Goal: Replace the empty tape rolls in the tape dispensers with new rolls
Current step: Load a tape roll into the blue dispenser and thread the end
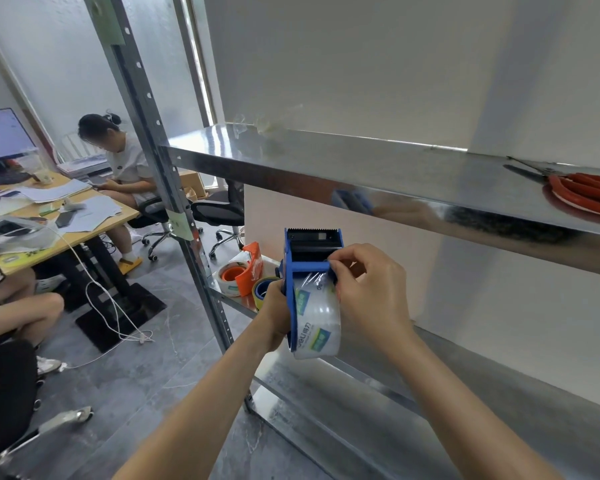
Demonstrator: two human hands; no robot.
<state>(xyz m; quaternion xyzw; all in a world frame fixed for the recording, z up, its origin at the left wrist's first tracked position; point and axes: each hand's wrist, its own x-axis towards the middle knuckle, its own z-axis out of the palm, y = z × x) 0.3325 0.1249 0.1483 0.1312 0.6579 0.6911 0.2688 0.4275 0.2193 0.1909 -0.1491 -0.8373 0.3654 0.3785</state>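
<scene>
While my left hand grips the blue tape dispenser from its side, fingers curled round the frame, my right hand pinches the loose end of the clear tape roll seated in it, thumb and forefinger closed on the film. I hold the dispenser in the air before the metal rack. An orange dispenser sits on the lower shelf behind; red scissors lie on the upper shelf.
</scene>
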